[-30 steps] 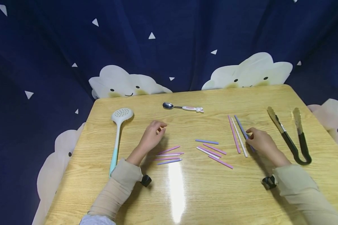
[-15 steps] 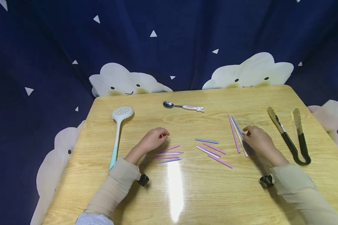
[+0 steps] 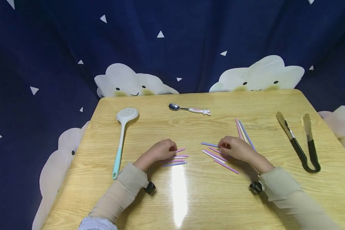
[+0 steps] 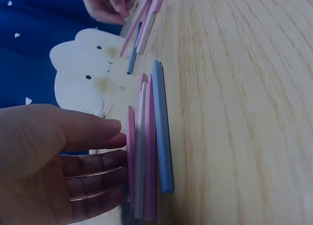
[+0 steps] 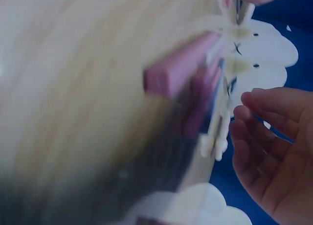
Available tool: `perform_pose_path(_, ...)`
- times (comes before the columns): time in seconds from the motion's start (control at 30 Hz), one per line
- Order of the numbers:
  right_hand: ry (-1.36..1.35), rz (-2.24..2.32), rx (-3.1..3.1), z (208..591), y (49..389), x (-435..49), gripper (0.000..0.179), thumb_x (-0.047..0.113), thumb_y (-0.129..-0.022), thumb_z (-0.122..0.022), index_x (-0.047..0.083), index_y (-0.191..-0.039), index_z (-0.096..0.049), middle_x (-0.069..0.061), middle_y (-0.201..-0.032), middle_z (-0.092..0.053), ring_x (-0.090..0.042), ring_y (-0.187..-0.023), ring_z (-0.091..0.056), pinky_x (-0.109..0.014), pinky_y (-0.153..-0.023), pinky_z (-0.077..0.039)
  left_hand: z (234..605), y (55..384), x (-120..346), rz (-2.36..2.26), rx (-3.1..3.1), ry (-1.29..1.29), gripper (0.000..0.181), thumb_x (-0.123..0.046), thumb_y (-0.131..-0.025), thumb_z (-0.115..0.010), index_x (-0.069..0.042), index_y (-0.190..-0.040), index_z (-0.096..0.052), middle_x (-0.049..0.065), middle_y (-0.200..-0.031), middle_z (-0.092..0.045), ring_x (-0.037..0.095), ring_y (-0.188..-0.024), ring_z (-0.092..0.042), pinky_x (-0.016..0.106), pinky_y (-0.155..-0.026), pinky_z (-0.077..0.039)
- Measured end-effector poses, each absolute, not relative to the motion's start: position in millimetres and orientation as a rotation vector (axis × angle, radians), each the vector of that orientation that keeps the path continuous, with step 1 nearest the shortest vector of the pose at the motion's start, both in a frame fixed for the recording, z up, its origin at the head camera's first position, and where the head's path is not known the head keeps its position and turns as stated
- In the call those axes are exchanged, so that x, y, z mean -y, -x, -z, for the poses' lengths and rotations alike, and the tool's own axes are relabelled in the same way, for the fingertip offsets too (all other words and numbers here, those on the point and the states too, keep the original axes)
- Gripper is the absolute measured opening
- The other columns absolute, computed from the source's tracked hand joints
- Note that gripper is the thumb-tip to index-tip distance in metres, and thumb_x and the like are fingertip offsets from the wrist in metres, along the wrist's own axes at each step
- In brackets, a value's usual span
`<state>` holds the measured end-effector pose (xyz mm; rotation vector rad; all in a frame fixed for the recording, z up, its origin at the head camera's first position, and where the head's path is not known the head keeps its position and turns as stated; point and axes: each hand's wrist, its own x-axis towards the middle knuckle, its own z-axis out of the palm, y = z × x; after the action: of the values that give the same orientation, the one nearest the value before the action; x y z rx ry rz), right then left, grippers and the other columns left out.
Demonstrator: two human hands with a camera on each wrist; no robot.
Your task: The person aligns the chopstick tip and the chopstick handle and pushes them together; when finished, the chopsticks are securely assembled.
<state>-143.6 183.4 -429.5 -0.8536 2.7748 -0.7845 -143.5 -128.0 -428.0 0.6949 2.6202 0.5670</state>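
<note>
In the head view my left hand (image 3: 158, 150) is at the far-left end of a group of thin pink, white and blue sticks. The left wrist view has its loosely curved fingers right at the outer pink stick (image 4: 130, 146), beside a blue stick (image 4: 163, 127). My right hand (image 3: 237, 148) is over the right end of a middle group, its fingertips overlapping a blue stick (image 3: 209, 144) and a pink stick. From the right wrist its fingers look loosely bent, with nothing between them. Behind it, pink, white and blue sticks (image 3: 248, 135) lie almost lengthwise, partly hidden by the hand.
A slotted skimmer (image 3: 123, 126) with a turquoise handle lies left on the wooden table (image 3: 212, 198). A small spoon (image 3: 189, 110) with a bunny-ended handle lies at the back. Spread black-handled tongs (image 3: 302, 147) lie at the right. A dark blue curtain (image 3: 189, 41) hangs behind.
My right hand let go of the blue stick in the right group, after shifting it against the white one, and moved left to the middle group. My left hand came down nearer the left group.
</note>
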Motion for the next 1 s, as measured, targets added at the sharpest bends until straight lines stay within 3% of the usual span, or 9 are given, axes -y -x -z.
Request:
perform_pose_path(0.33, 0.848, 0.531, -2.821, 437.6, 139.0, -166.9, 0.008, 0.016, -0.081, -0.065, 0.012, -0.087, -0.065, 0.005, -0.077, -0.055, -0.008, -0.062, -0.046, -0.024, -0.051, -0.038, 431.1, 142.3, 121.2, -0.422, -2.706, -0.755, 0.007, -0.019, -0.085, -0.061, -0.013, -0.085, -0.063, -0.003, -0.08, -0.052, 0.01, -0.068, -0.047, 0.022, -0.059, -0.041)
perform_pose_path(1.0, 0.946, 0.349, -2.928, 441.3, 137.4, -167.1, 0.009, 0.01, -0.076, -0.067, 0.011, -0.076, -0.058, 0.005, -0.07, -0.05, -0.006, -0.055, -0.045, -0.022, -0.044, -0.037, 436.2, 140.5, 111.6, -0.256, -2.85, -0.858, 0.004, -0.014, -0.081, -0.064, -0.012, -0.078, -0.063, -0.002, -0.076, -0.053, 0.013, -0.071, -0.052, 0.023, -0.057, -0.045)
